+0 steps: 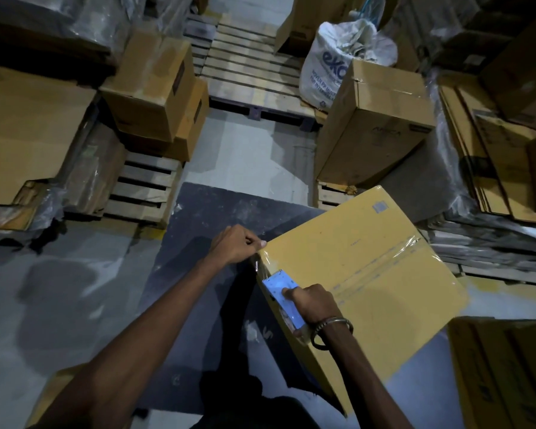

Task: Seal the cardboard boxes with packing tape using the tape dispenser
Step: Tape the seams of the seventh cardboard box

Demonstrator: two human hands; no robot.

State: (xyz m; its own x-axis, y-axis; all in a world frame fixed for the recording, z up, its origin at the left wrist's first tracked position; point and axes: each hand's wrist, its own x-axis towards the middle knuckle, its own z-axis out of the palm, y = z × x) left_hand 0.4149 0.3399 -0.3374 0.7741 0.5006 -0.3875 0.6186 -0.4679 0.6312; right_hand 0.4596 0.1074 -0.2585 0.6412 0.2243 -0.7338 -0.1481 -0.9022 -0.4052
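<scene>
You are standing over the cardboard box [369, 258], which is resting on a dark mat [217, 212] on the grey floor [75, 305], its yellow top tilted toward you. A strip of clear packing tape [384, 258] is running along the centre seam of the lid, from the far right edge to the near left edge. Your right hand [313, 301] is wrapping its fingers [288, 293] round the blue tape dispenser [279, 289], index finger lying along its top, and is holding it against the box's near left edge where the tape is folding over. Your left hand [235, 244] is curling its fingers at that same corner, thumb and fingertips pinching the loose tape end against the box's side. A metal bangle [331, 331] is sitting on your right wrist. Beyond the mat, a wooden pallet [248, 69], a white woven sack [338, 63] and a tall brown carton [375, 125] are standing well apart from your box.
</scene>
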